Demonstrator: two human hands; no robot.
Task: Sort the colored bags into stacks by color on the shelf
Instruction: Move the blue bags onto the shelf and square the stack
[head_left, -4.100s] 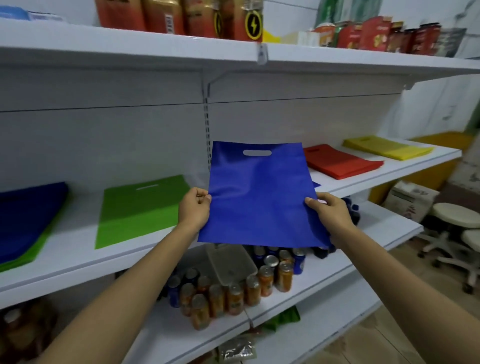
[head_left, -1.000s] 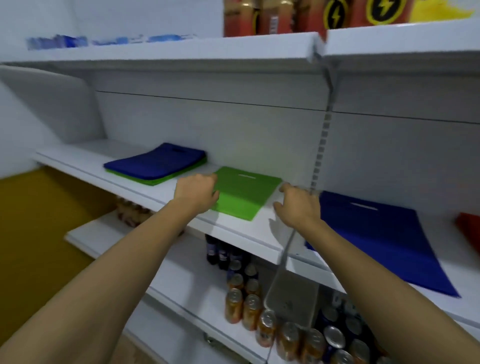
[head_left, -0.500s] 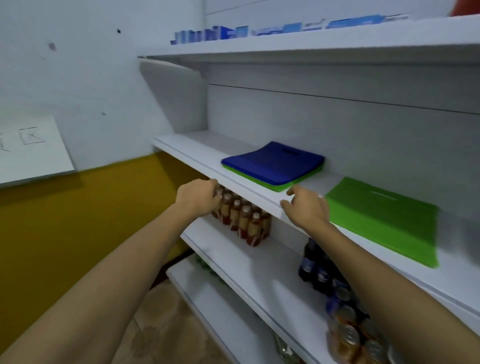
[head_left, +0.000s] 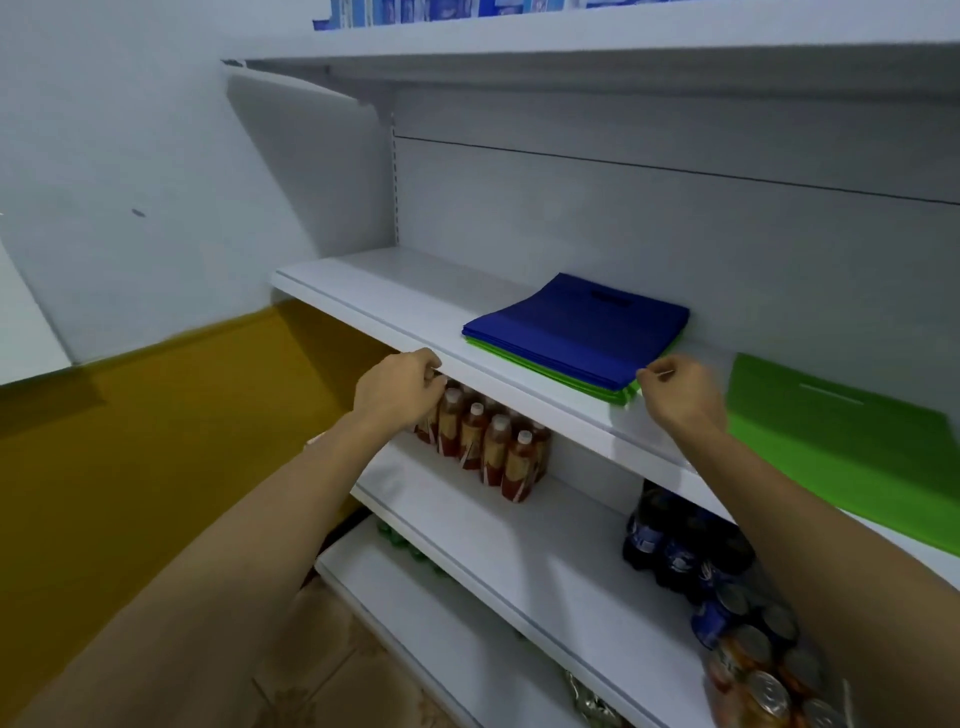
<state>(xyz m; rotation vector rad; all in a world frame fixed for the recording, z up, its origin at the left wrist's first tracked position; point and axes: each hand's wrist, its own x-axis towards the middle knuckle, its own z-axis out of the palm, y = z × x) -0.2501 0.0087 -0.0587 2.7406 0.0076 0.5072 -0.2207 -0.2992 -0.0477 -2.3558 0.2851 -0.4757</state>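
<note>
Plainly, the pile to be sorted lies on the middle shelf (head_left: 395, 296), against the back panel: several blue bags (head_left: 576, 325) on top and green bags (head_left: 618, 397) under them, showing as a thin stripe along the front and right edges. A separate green bag (head_left: 841, 441) lies flat further right on the same shelf, apart from the pile.

The left hand (head_left: 400, 389) hangs at the shelf's front lip, left of the pile, with loosely curled fingers that hold nothing. The right hand (head_left: 680, 395) is just beside the pile's near right corner, thumb and forefinger drawn together. It is blurred, so I cannot tell whether they pinch the fabric or only come near it.

These bags look light, thin and limp, probably a soft cloth that sags if taken by one corner. The layers will likely cling and drag on each other, so the blue ones are best lifted off together, a hand under each front corner or side edge, keeping the green layer down.

Smooth and white, the shelf should let the pile slide easily. Below stand brown bottles (head_left: 488, 441), dark bottles (head_left: 675, 545) and cans (head_left: 763, 675). Boxes (head_left: 431, 10) line the top shelf. To the left is a wall (head_left: 156, 415), pale above and mustard yellow below.
</note>
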